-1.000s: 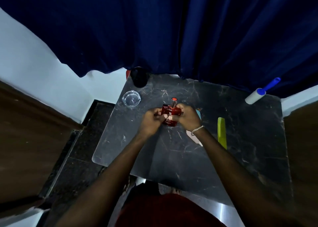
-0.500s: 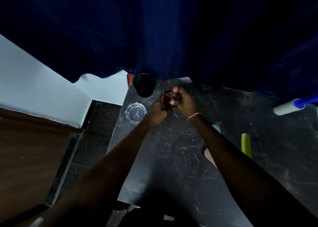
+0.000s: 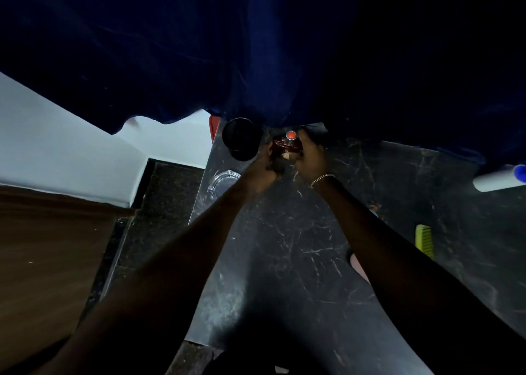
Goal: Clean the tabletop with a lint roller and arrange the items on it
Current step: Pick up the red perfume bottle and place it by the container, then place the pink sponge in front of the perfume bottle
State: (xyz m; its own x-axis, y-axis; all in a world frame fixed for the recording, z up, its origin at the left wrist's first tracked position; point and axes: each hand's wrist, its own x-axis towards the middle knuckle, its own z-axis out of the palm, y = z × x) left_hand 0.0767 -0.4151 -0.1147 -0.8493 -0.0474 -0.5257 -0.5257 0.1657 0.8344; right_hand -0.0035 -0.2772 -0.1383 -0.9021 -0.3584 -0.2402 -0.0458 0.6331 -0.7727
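Observation:
A small red perfume bottle (image 3: 287, 144) with an orange-red cap is held at the far edge of the dark marble tabletop (image 3: 284, 260), right of a black cup (image 3: 242, 141). My left hand (image 3: 269, 165) grips its left side and my right hand (image 3: 311, 158), with a bracelet on the wrist, grips its right side. Whether the bottle touches the tabletop is hidden by my fingers. The white lint roller (image 3: 496, 179) with a blue handle lies at the far right edge, away from both hands.
A clear glass ashtray (image 3: 225, 179) sits near the table's left edge, below the black cup. A yellow-green comb (image 3: 424, 241) lies right of my right forearm, and a pink object (image 3: 359, 266) shows partly under that arm. A dark blue curtain (image 3: 284, 47) hangs over the table's far edge.
Both hands carried the red bottle from the table's middle to the far edge beside the black cup. The view moved closer and darker.

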